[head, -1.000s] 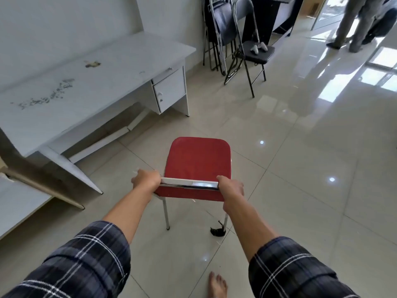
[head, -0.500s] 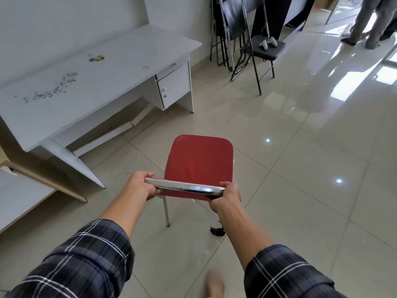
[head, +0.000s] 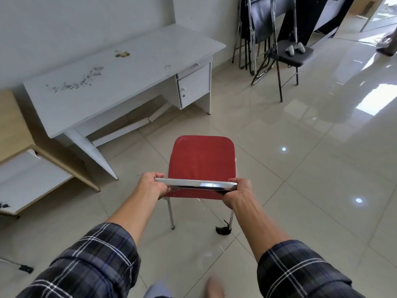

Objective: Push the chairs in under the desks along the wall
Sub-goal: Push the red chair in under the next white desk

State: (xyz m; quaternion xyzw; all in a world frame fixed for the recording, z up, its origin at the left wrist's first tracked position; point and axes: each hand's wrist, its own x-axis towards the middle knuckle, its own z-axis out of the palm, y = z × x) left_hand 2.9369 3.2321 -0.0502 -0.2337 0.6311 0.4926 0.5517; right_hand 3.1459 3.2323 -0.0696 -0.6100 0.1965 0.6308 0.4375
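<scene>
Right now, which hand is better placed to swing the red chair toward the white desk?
The right hand. It grips the backrest end away from the white desk, so pushing there turns the red chair left toward the desk. The left hand can pivot.

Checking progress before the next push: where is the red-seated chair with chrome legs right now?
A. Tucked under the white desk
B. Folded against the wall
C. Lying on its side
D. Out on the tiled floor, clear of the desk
D: the red-seated chair stands upright on the tiled floor, apart from the white desk, with the left hand and right hand gripping its chrome back rail.
</scene>
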